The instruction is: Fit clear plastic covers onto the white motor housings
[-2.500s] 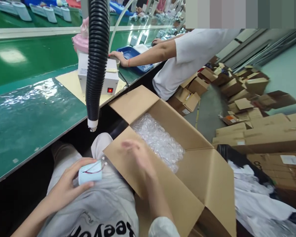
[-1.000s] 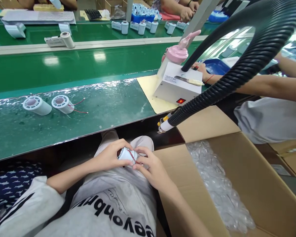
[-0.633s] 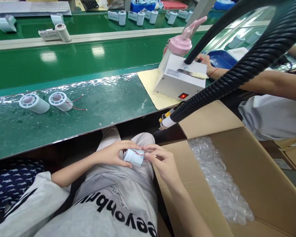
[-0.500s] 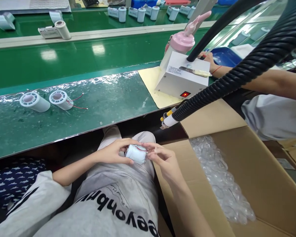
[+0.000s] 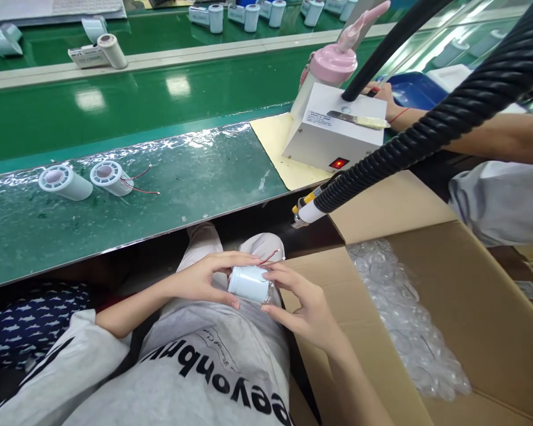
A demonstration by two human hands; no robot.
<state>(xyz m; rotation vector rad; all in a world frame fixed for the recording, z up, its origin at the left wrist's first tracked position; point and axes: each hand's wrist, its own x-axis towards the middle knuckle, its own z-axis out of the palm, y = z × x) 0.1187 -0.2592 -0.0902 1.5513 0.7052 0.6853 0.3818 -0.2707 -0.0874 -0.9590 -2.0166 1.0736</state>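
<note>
Above my lap I hold a pale blue plastic cylinder (image 5: 249,284) lying on its side. My left hand (image 5: 206,278) grips its left end, fingers along the far side and thumb along the near side. Around its right end curl the fingers and thumb of my right hand (image 5: 304,302), where a clear plastic edge shows. Thin red wires (image 5: 270,257) stick out on the far side, above my right fingers. On the bench are two similar cylinders, one plain (image 5: 66,182) and one with red and dark wires (image 5: 112,178).
A cardboard box (image 5: 359,331) with clear plastic pieces (image 5: 404,319) stands at my right. Over its edge hangs a black ribbed hose (image 5: 404,151) from a white machine (image 5: 335,133). A pink-lidded bottle (image 5: 333,64) stands behind. More cylinders sit across the green belt (image 5: 160,112). Another person's arm (image 5: 484,139) reaches in.
My right fingers have shifted from the tip of the cylinder to wrap around its right end. The wires now stand out on the far side instead of lying across it.
</note>
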